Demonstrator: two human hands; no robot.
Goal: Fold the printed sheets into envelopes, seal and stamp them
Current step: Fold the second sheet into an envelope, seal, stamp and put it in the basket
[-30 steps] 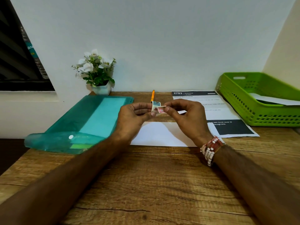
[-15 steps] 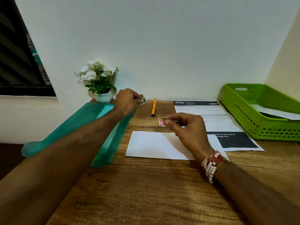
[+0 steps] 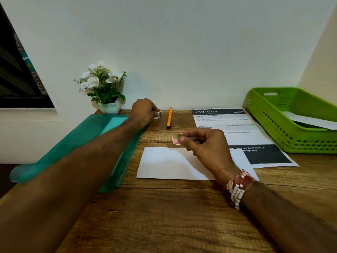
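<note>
Right grip (image 3: 202,141): pinches small pink paper stamp (image 3: 176,138) by one edge.
Left grip (image 3: 144,112): clasps small printed roll (image 3: 158,114), counter's (image 3: 164,216) back edge.
Handling: featherlight, flimsy; hold its edge.

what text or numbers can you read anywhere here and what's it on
"2703": dark header of the printed sheet.
"BEDROOM": same header.
"Change Duvet Cover": title under the header.
"clean new duvet cover (if", "storage area": the sheet's black bottom band, start cut off.
The sheet's body lines: too blurred to read.
Nothing legible on the stamp, stamp roll, orange pen or teal window label.
</note>
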